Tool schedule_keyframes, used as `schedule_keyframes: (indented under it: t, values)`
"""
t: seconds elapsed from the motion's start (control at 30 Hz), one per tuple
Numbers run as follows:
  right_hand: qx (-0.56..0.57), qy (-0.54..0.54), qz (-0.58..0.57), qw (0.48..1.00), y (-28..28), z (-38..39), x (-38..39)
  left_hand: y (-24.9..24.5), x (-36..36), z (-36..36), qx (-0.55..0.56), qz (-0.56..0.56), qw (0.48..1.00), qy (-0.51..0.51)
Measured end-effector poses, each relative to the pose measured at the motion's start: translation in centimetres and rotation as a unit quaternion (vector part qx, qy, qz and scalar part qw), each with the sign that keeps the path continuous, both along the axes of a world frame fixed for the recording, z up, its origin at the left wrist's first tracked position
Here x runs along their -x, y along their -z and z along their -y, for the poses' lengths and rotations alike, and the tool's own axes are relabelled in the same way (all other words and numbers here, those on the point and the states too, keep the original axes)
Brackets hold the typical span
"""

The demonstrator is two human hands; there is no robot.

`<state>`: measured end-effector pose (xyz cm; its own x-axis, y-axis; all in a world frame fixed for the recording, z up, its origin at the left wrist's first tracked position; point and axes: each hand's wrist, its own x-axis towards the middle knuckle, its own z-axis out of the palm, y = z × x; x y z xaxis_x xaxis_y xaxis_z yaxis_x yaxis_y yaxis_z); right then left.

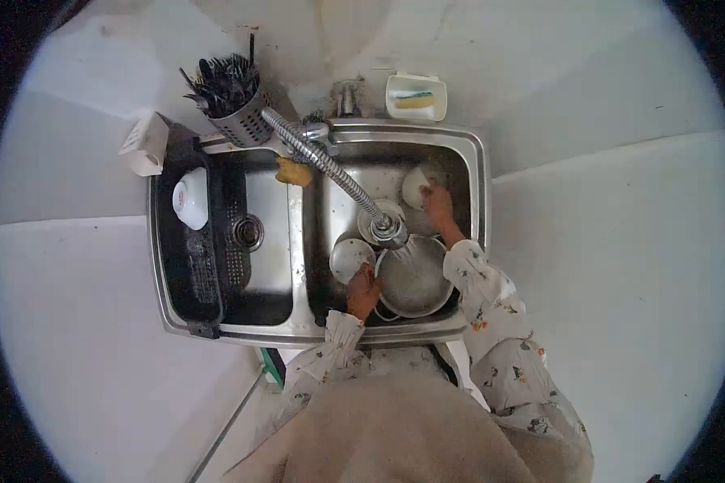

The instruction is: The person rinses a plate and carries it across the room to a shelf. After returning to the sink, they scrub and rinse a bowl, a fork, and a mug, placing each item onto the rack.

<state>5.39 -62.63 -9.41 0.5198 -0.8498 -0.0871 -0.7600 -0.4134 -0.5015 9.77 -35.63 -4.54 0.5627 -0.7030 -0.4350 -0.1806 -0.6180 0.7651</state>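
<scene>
My left hand (363, 295) grips the near rim of a white bowl (351, 259) with small specks in it, in the right sink basin. At the back right of that basin, my right hand (439, 207) is closed on the edge of another pale bowl (415, 187). Between my hands sits a round pot (415, 282), and water runs into it from the spray head (391, 231). A further small bowl (368, 228) lies partly hidden behind the spray head.
The flexible metal faucet hose (322, 159) arches across the basin. A yellow sponge (293, 171) rests on the divider (296, 241). At left, a black rack (204, 274) holds a white bowl (191, 199). Behind stand a cutlery holder (244, 125) and a sponge dish (436, 87).
</scene>
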Motion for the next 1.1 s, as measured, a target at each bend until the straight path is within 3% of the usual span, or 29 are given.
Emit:
schedule_keyframes:
  t: [0.03, 0.1, 0.13, 0.2, 0.23, 0.27, 0.3, 0.37, 0.4, 0.43, 0.47, 0.5, 0.57, 0.6, 0.67, 0.7, 0.77, 0.87, 0.93, 0.97, 1.0, 1.03, 1.07, 1.1]
  values:
    - [0.002, 0.001, 0.001, 1.0, 1.1, 0.5, 0.3, 0.7, 0.2, -0.1, 0.013, 0.003, 1.0, -0.009]
    - [-0.02, 0.024, 0.162, 0.986, 3.4, 1.5, 1.2, 1.1, 0.1, -0.2, 0.026, 0.006, 0.999, -0.019]
    - [-0.02, 0.024, 0.162, 0.986, 3.8, 2.1, 1.5, 0.8, 0.0, -0.2, 0.046, 0.031, 0.998, -0.012]
    - [-0.27, 0.169, 0.303, 0.898, 1.6, 2.3, 1.8, -0.4, 0.0, 0.1, 0.063, 0.053, 0.997, -0.006]
    - [-0.27, 0.171, 0.301, 0.898, 0.4, 1.8, 2.1, -0.9, 0.2, 0.6, 0.063, 0.046, 0.994, -0.077]
    - [-0.367, 0.245, 0.394, 0.806, -1.5, 0.6, 2.1, -1.4, 0.1, 1.2, 0.064, 0.039, 0.986, -0.148]
    - [-0.451, 0.31, 0.476, 0.688, -3.4, -0.5, 2.2, -1.8, -0.3, 1.7, 0.065, 0.039, 0.986, -0.149]
    - [-0.476, 0.304, 0.475, 0.674, -8.1, -2.9, 2.3, -2.2, -1.0, 2.4, 0.19, 0.002, 0.969, -0.155]
    - [-0.502, 0.299, 0.475, 0.658, -9.3, -4.1, 2.6, -2.2, -1.1, 3.0, 0.191, 0.002, 0.969, -0.156]
    - [-0.502, 0.298, 0.475, 0.658, -9.1, -5.2, 3.0, -2.1, -0.9, 3.7, 0.219, -0.146, 0.941, -0.211]
    - [-0.423, 0.257, 0.363, 0.789, -8.6, -6.2, 3.5, -2.0, -1.0, 4.2, 0.242, -0.291, 0.889, -0.26]
    - [-0.327, 0.206, 0.238, 0.891, -9.6, -7.3, 3.4, -3.0, -1.6, 4.7, 0.243, -0.29, 0.888, -0.26]
    - [-0.374, 0.158, 0.268, 0.874, -13.3, -10.9, 2.8, -5.1, -2.3, 5.3, 0.172, -0.52, 0.794, -0.264]
    - [-0.373, 0.158, 0.268, 0.874, -13.2, -12.4, 2.9, -5.4, -2.5, 5.3, 0.173, -0.52, 0.794, -0.263]
    - [-0.222, -0.028, 0.133, 0.966, -13.2, -14.3, 2.8, -5.6, -2.9, 4.8, 0.257, -0.631, 0.696, -0.226]
    - [-0.22, -0.028, 0.133, 0.966, -13.7, -14.2, 2.7, -5.3, -3.2, 4.5, 0.258, -0.632, 0.695, -0.225]
    - [-0.169, -0.213, 0.109, 0.956, -15.4, -13.7, 2.4, -4.2, -4.1, 3.7, 0.315, -0.647, 0.658, -0.221]
    - [-0.186, -0.278, 0.04, 0.942, -17.8, -8.2, 2.5, -3.5, -5.1, 2.3, 0.317, -0.627, 0.664, -0.255]
    - [-0.114, -0.22, 0.07, 0.966, -16.0, -2.3, 0.8, -4.3, -5.9, 1.4, 0.295, -0.592, 0.703, -0.263]
    - [-0.045, -0.141, 0.138, 0.979, -17.9, -0.5, -1.3, -5.2, -6.4, 1.1, 0.296, -0.591, 0.702, -0.266]
    - [-0.066, -0.083, 0.015, 0.994, -19.3, 2.1, -3.7, -6.2, -6.9, 0.8, 0.285, -0.505, 0.777, -0.244]
    - [0.058, -0.143, 0.007, 0.988, -18.9, 4.5, -5.6, -6.8, -7.4, 0.6, 0.27, -0.412, 0.842, -0.219]
    - [0.181, -0.199, 0.0, 0.963, -18.3, 6.7, -7.4, -7.1, -7.6, 0.5, 0.283, -0.378, 0.854, -0.216]
    - [0.22, -0.212, -0.006, 0.952, -16.9, 8.5, -9.2, -7.3, -7.9, 0.2, 0.283, -0.377, 0.855, -0.218]
